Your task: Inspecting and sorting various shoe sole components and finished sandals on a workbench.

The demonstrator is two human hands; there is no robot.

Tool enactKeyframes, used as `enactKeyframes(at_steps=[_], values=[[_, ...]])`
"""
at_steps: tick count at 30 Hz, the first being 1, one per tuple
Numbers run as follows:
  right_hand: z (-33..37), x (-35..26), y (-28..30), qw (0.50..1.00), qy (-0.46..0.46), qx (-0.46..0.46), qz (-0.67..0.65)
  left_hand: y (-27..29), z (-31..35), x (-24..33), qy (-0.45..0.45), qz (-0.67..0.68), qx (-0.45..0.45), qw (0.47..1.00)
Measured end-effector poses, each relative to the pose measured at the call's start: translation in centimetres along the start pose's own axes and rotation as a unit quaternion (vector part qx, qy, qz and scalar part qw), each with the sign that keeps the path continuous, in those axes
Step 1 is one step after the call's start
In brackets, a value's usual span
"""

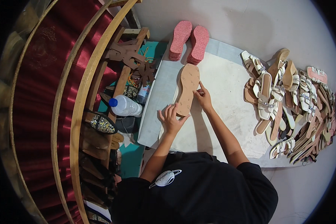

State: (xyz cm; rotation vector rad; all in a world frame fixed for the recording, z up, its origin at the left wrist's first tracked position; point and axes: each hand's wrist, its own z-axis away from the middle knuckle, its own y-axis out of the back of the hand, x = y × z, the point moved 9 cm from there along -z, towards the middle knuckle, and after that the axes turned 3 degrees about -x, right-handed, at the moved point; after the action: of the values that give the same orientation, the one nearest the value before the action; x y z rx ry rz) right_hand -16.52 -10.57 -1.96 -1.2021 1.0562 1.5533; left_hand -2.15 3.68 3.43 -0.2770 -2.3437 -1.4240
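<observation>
While your forearms reach up from the lower edge, your left hand [170,118] lies fingers spread, flat against the near end of the tan sole [186,89], and your right hand [203,97] pinches the sole's right edge with fingers together. That sole rests lengthwise on the white board [227,86], which lies on the floor. Left of the board a plastic bottle [125,106] with a blue cap lies on its side. At the board's far edge stand two stacks of pink soles [189,42]. To the right, a heap of white sandals [287,97] spreads across the floor.
</observation>
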Motion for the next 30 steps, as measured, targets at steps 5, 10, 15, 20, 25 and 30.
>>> enactKeyframes(at_steps=[5, 10, 15, 20, 25, 30], values=[[0.1, 0.0, -0.2, 1.0, 0.02, 0.015, -0.01, 0.0, 0.0, -0.1, 0.001, 0.0, -0.005, 1.0], [0.2, -0.1, -0.3, 1.0, 0.018, 0.016, -0.016, -0.1, -0.1, 0.0, 0.005, -0.005, -0.012, 1.0], [1.5, -0.2, 0.0, 0.999, 0.013, 0.023, -0.03, 0.6, -0.1, 0.6, 0.008, 0.009, -0.023, 1.0], [4.6, -0.2, 1.5, 0.998, 0.042, 0.036, 0.031, 1.0, -0.2, 1.7, -0.011, 0.054, -0.014, 0.998], [9.4, -1.1, 4.5, 0.993, 0.084, 0.066, 0.05, 1.8, -0.8, 5.3, -0.06, 0.081, -0.008, 0.995], [14.0, -0.2, 9.0, 0.99, 0.068, 0.117, 0.033, 0.3, 0.0, 10.5, -0.125, 0.119, -0.042, 0.984]])
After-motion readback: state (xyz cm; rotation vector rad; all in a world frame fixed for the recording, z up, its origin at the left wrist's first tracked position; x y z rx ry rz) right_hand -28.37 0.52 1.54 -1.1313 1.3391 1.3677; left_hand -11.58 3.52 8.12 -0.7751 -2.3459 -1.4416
